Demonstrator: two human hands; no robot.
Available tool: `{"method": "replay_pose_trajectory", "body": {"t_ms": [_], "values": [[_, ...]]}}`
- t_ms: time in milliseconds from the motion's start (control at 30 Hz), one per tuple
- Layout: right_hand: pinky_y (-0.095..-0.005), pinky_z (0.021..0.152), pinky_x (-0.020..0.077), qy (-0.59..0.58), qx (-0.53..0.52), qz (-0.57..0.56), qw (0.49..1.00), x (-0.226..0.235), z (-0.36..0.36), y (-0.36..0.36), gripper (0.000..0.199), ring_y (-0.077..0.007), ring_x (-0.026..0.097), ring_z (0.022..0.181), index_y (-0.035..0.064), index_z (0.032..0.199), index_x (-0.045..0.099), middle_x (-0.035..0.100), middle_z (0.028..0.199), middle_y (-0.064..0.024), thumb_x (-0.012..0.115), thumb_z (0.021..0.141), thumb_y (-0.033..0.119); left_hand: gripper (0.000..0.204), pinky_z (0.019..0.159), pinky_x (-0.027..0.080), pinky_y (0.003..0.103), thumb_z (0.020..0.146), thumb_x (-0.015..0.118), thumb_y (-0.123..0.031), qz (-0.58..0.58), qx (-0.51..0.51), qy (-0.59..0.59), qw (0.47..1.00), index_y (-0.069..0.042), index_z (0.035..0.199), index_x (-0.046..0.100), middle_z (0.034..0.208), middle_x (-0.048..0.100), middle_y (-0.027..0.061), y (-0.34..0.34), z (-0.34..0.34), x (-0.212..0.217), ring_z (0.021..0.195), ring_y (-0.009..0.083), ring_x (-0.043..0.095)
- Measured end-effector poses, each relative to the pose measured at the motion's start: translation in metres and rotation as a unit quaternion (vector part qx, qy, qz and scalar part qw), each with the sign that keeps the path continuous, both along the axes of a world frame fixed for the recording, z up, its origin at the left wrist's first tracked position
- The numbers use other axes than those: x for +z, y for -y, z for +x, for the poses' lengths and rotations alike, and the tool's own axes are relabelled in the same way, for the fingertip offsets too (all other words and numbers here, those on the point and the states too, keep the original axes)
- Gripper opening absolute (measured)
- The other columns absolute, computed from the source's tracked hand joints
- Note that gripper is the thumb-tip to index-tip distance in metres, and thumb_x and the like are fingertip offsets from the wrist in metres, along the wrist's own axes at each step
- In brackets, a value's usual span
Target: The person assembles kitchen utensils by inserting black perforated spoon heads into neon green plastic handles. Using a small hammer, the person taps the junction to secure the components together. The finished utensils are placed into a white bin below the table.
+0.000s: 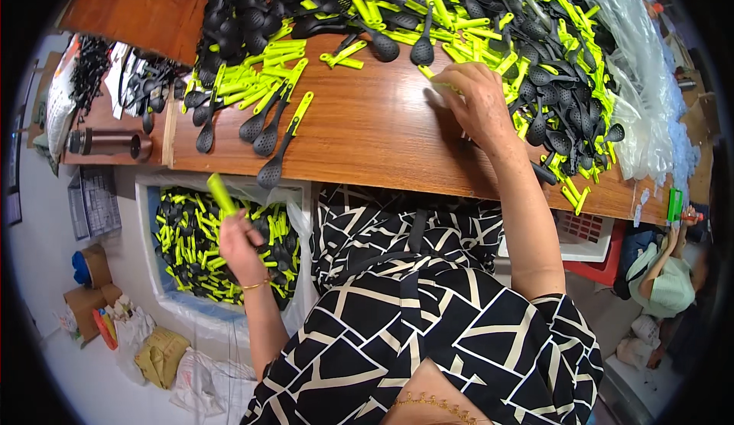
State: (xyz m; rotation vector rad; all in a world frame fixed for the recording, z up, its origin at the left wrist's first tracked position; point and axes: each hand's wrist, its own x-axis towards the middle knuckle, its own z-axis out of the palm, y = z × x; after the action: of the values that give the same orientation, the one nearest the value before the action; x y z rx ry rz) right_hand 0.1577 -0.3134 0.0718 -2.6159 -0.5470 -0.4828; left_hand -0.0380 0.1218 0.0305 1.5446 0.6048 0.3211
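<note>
Over a bin, my left hand [240, 243] is closed around a lime-green handle [221, 195] that sticks up beyond the fingers. Motion blurs it, and I cannot tell whether a spoon head is attached. My right hand [478, 102] reaches across the table, its fingers bent and pinched on another lime-green handle [426, 72], mostly hidden by the hand. Just beyond lies a black slotted spoon [422, 50]. Left of centre on the wood rests a slotted spoon with a green-tipped handle [284, 142], beside several similar ones.
A heap of black spoons and green handles [547, 81] covers the table's far and right sides. The bin [147, 226], lined with plastic, holds many green-and-black pieces. A brown flask [107, 143] lies at left. Clear plastic sheeting [638, 81] hangs at right; another person [665, 280] sits beyond.
</note>
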Motion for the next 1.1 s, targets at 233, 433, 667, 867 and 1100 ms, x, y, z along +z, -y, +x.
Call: {"method": "replay_pose_trajectory", "body": {"t_ms": [233, 433, 667, 867, 1100], "values": [[-0.0411, 0.093, 0.045, -0.062, -0.058, 0.007, 0.996, 0.023, -0.062, 0.032, 0.027, -0.0272, 0.065, 0.106, 0.0114, 0.104, 0.079, 0.074, 0.103, -0.0042, 0.086, 0.083, 0.028, 0.032, 0.073, 0.046, 0.021, 0.109, 0.061, -0.016, -0.248, -0.344, -0.172, 0.889, 0.007, 0.131, 0.066, 0.084, 0.061, -0.0009, 0.112, 0.02, 0.022, 0.074, 0.0076, 0.057], [-0.0416, 0.09, 0.0472, -0.051, -0.041, -0.075, 0.995, 0.0, -0.096, 0.053, 0.023, -0.0278, 0.066, 0.102, 0.0109, 0.106, 0.077, 0.073, 0.104, -0.0058, 0.082, 0.084, 0.013, 0.029, 0.074, 0.049, 0.022, 0.111, 0.06, -0.018, -0.303, -0.374, -0.164, 0.861, 0.007, 0.121, 0.069, 0.091, 0.07, 0.0046, 0.138, 0.039, -0.003, 0.076, 0.0085, 0.059], [-0.0383, 0.068, 0.0542, 0.018, 0.145, 0.1, 0.984, 0.017, -0.087, -0.012, 0.043, -0.0233, 0.07, 0.08, 0.0149, 0.121, 0.077, 0.074, 0.092, -0.004, 0.078, 0.081, 0.003, 0.032, 0.063, 0.05, 0.022, 0.111, 0.06, -0.024, -0.271, -0.386, -0.188, 0.862, 0.005, 0.118, 0.07, 0.086, 0.075, 0.0089, 0.138, 0.052, -0.003, 0.064, 0.0103, 0.061], [-0.0349, 0.066, 0.0552, -0.009, 0.216, -0.018, 0.976, 0.006, -0.083, -0.046, 0.04, -0.0213, 0.07, 0.077, 0.0203, 0.123, 0.079, 0.074, 0.09, -0.0022, 0.073, 0.085, 0.011, 0.03, 0.062, 0.048, 0.022, 0.11, 0.062, -0.022, -0.276, -0.388, -0.175, 0.862, 0.005, 0.117, 0.071, 0.083, 0.073, 0.0071, 0.137, 0.05, -0.01, 0.064, 0.0106, 0.06], [-0.0382, 0.065, 0.0563, 0.056, 0.142, 0.21, 0.966, 0.005, -0.076, -0.05, 0.042, -0.0226, 0.067, 0.07, 0.0196, 0.122, 0.08, 0.071, 0.081, -0.0017, 0.075, 0.082, 0.006, 0.029, 0.063, 0.049, 0.023, 0.11, 0.062, -0.022, -0.28, -0.389, -0.176, 0.86, 0.005, 0.118, 0.07, 0.083, 0.072, 0.0065, 0.136, 0.05, -0.009, 0.066, 0.0107, 0.06]]}}
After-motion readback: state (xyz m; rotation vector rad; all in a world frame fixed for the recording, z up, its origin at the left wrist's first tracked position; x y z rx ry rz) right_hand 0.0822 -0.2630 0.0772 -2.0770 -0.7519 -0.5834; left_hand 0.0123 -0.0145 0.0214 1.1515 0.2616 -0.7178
